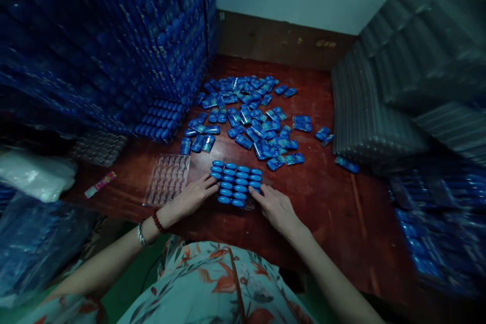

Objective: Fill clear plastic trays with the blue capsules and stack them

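A clear plastic tray point(248, 206) lies in front of me on the red-brown table, loaded with rows of shiny blue oval pieces point(240, 188). My left hand point(195, 195) grips its left side, fingertips against the pieces there. On the opposite side my right hand point(276, 206) has its fingers bent and closed against the edge pieces. The undersides of both hands are hidden. Just left of the filled tray, an empty clear tray point(167, 179) with moulded hollows lies flat, close to my left wrist.
Many small blue packs point(258, 121) are scattered over the table point(315, 202) beyond the tray. Tall stacks of filled blue trays point(159, 35) rise on the left. Stacked clear trays point(364, 106) stand on the right. A pink strip point(100, 184) lies at left.
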